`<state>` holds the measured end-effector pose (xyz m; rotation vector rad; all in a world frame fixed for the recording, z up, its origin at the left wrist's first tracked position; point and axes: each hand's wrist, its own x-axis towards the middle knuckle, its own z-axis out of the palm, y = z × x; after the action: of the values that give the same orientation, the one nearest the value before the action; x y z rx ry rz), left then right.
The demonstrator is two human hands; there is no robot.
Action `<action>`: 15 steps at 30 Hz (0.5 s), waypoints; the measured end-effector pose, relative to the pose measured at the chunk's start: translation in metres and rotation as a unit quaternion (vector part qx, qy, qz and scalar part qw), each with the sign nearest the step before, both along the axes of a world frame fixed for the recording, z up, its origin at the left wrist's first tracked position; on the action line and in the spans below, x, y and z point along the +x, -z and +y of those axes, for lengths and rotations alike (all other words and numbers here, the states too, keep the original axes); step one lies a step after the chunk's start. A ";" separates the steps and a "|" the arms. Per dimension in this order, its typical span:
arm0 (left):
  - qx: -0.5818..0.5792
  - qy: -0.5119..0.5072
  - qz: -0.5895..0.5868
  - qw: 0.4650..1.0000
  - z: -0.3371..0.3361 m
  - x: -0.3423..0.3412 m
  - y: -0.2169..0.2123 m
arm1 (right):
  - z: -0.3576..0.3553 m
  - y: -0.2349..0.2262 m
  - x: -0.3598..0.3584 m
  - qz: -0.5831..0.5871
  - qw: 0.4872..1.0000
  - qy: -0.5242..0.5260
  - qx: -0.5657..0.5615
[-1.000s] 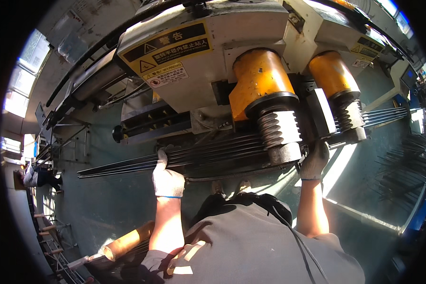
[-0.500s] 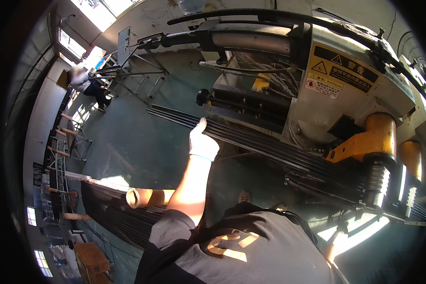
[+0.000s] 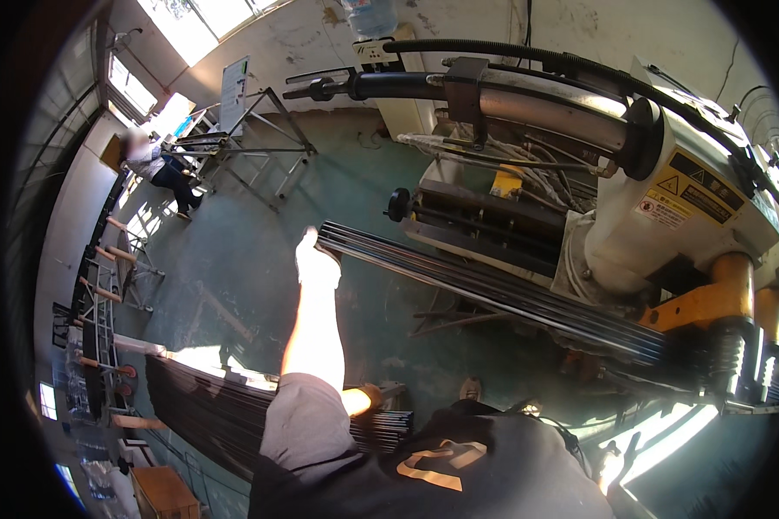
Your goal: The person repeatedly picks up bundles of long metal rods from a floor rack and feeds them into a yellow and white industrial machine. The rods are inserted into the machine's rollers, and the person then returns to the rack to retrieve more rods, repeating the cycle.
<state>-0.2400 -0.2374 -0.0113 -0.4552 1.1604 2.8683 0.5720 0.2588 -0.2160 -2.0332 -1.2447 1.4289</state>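
Note:
My left hand [image 3: 318,264], in a white glove, is at the near-even left end of a bundle of long dark metal tubes [image 3: 459,281]. Its thumb points up beside the tube ends, and its fingers are mostly hidden beneath them. From there the bundle slants down to the right, into the clamping area of a large bending machine [image 3: 658,203]. Low on the right, beside my body, my right hand [image 3: 611,464] shows only small and washed out by sunlight. What its fingers do cannot be made out.
A rack with a pile of dark tubes [image 3: 208,406] stands at my left, with a brown padded arm [image 3: 363,399] beyond my forearm. Yellow machine parts [image 3: 710,294] are at right. A person [image 3: 164,173] sits by metal stands [image 3: 273,147] at the far left.
My left hand has shifted from around the bundle to its left end. The staggered tube ends now line up more evenly. The view has turned, so the machine appears farther right.

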 end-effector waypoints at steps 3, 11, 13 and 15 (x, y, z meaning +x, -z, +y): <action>0.006 0.028 0.000 1.000 0.012 -0.004 0.010 | -0.001 0.011 0.038 0.060 0.990 0.075 -0.107; -0.003 0.110 0.072 0.991 0.006 0.033 -0.004 | -0.028 0.001 -0.022 -0.062 0.987 -0.074 0.131; -0.007 0.104 0.058 0.993 0.004 0.030 -0.009 | -0.024 0.016 -0.022 -0.049 0.983 -0.085 0.154; -0.007 0.080 0.032 0.996 0.005 0.022 -0.011 | -0.020 0.033 -0.018 -0.033 0.978 -0.093 0.185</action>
<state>-0.2178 -0.2325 0.0001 -0.2593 1.1686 2.7572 0.5544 0.2389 -0.2485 -1.7601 -1.6272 1.1062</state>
